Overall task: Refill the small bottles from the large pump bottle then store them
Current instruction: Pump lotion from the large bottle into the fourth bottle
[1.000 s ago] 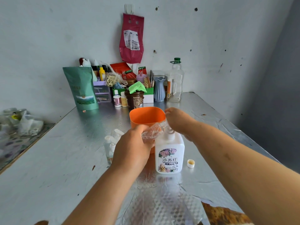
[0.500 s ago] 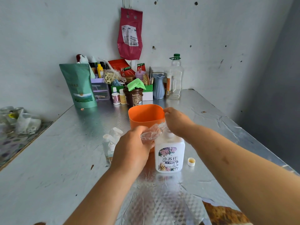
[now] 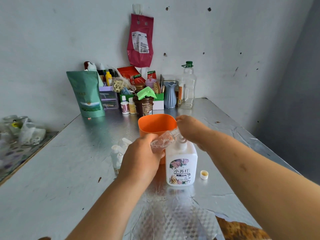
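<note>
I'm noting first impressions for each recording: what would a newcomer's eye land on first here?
Centre of the metal table, the left hand grips a small clear bottle tilted towards the spout of a white pump bottle, whose pump head the right hand covers. Just behind stands a bright orange container, and a red pouch hangs on the back wall.

Pump bottle [image 3: 181, 163] stands mid-table [image 3: 60, 170], tub [image 3: 156, 124] right behind it. Left hand [image 3: 142, 158] holds a small bottle [image 3: 161, 142] tilted at the pump spout, just left of the pump bottle; right hand [image 3: 192, 129] curled over the pump head. Loose cap [image 3: 204, 174] on table just right of pump bottle. Other small bottles [image 3: 119, 153] left of the left hand. Back against wall: pouch [image 3: 86, 94] left, vase [image 3: 170, 95] and jug [image 3: 187, 87] right. Bag [image 3: 140, 40] hangs above.
</note>
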`<move>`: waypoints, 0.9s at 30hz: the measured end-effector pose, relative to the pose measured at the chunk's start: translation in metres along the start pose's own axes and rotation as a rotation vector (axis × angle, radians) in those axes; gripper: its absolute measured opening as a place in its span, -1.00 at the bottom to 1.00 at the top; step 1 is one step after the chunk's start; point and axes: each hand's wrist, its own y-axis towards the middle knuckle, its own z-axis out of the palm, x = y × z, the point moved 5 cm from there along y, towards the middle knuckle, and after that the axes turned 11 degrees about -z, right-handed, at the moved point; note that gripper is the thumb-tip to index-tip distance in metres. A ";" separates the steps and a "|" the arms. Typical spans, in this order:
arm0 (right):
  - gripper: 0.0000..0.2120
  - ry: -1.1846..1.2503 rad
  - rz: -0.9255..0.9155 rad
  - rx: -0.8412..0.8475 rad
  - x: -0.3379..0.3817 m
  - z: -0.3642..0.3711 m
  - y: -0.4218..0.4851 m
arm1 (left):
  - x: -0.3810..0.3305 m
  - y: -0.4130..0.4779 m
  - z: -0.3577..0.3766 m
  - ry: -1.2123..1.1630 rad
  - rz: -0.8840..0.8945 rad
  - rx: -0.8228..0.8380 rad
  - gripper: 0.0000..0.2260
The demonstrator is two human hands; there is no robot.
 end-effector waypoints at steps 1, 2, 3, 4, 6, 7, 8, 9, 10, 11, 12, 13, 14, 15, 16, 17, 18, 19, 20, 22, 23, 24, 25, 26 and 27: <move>-0.65 0.013 0.005 0.008 -0.001 0.001 0.000 | 0.001 0.000 0.001 -0.003 -0.002 0.001 -0.76; -0.64 0.014 0.010 0.014 -0.002 0.001 0.000 | 0.001 0.001 0.002 -0.006 -0.004 0.002 -0.76; -0.64 0.013 0.006 0.015 -0.001 0.001 -0.001 | 0.001 0.001 0.002 -0.006 -0.004 0.003 -0.75; -0.64 0.017 0.001 0.013 0.000 0.002 -0.003 | 0.002 0.001 0.003 -0.006 -0.004 0.003 -0.76; -0.64 0.023 0.008 0.000 -0.001 0.002 -0.004 | 0.004 0.002 0.004 -0.010 -0.004 0.002 -0.78; -0.64 0.021 0.010 -0.006 -0.001 0.003 -0.004 | 0.004 0.002 0.004 -0.011 -0.004 0.002 -0.78; -0.63 0.023 0.011 -0.011 -0.001 0.005 -0.003 | 0.005 0.002 0.005 -0.009 -0.006 0.002 -0.78; -0.60 0.018 0.010 -0.021 -0.002 0.006 -0.003 | 0.007 0.003 0.006 0.000 -0.012 0.003 -0.78; -0.58 0.008 0.007 -0.040 -0.002 0.007 -0.002 | 0.008 0.004 0.007 0.010 -0.020 0.006 -0.77; -0.56 0.025 0.013 -0.054 -0.002 0.008 -0.002 | 0.009 0.004 0.008 0.020 -0.027 0.010 -0.76; -0.55 0.045 0.027 -0.059 -0.002 0.009 -0.003 | 0.010 0.004 0.009 0.026 -0.035 0.014 -0.75; -0.55 0.045 0.032 -0.064 -0.003 0.010 -0.002 | 0.010 0.003 0.009 0.029 -0.039 0.015 -0.74; -0.55 0.054 0.030 -0.062 -0.001 0.009 -0.003 | 0.010 0.003 0.009 0.030 -0.039 0.013 -0.74; -0.56 0.041 0.033 -0.046 -0.001 0.009 -0.005 | 0.009 0.003 0.008 0.030 -0.036 0.010 -0.74; -0.58 0.019 0.031 -0.035 -0.002 0.008 -0.005 | 0.008 0.002 0.007 0.031 -0.032 0.007 -0.73; -0.61 0.015 0.034 -0.023 0.000 0.006 -0.006 | 0.006 0.002 0.007 0.032 -0.028 0.003 -0.73; -0.64 0.001 0.041 -0.013 0.000 0.003 -0.006 | 0.005 0.001 0.006 0.032 -0.024 0.001 -0.73; -0.66 -0.011 0.037 -0.014 -0.001 0.002 -0.006 | 0.003 0.000 0.004 0.029 -0.017 -0.002 -0.73; -0.68 0.003 0.055 -0.011 0.001 0.000 -0.007 | 0.001 0.000 0.003 0.023 -0.011 -0.007 -0.74; -0.69 0.000 0.051 -0.017 0.001 -0.001 -0.007 | -0.001 -0.001 0.002 0.017 -0.004 -0.013 -0.75; -0.70 -0.036 0.047 0.006 0.002 -0.001 -0.006 | -0.001 -0.001 0.002 0.017 -0.003 -0.012 -0.75; -0.69 -0.054 0.037 0.024 0.002 -0.001 -0.005 | -0.001 -0.001 0.002 0.017 -0.004 -0.011 -0.74; -0.68 -0.058 0.022 0.029 0.002 0.000 -0.004 | 0.000 -0.001 0.002 0.015 -0.006 -0.007 -0.73; -0.68 -0.058 0.028 0.038 0.003 0.000 -0.004 | 0.001 -0.001 0.002 0.012 -0.010 -0.004 -0.73; -0.68 -0.059 0.040 0.052 0.003 0.001 -0.003 | 0.002 0.000 0.002 0.011 -0.011 -0.004 -0.74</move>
